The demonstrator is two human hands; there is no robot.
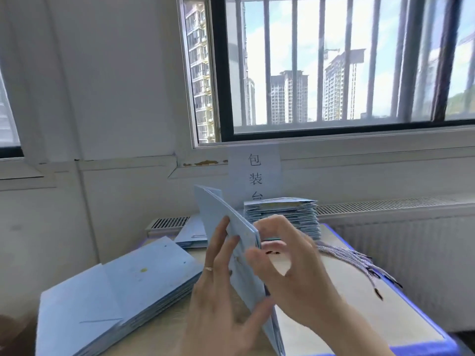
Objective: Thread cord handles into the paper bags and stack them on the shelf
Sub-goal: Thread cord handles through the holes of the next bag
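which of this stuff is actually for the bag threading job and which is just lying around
Job: pale blue flat paper bag held upright in left hand; right hand at its edge; pile of flat blue bags; bundle of twisted cords; rear stack of folded bags.
Just there: white paper sign; slatted radiator grille.

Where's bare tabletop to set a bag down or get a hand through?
Best bare patch: tabletop at near right, bordered by the cords, the blue table edge and the right hand. A narrow strip lies between the near-left bag stack and the left hand. Crowded: centre, with the held bag, and the back stack.
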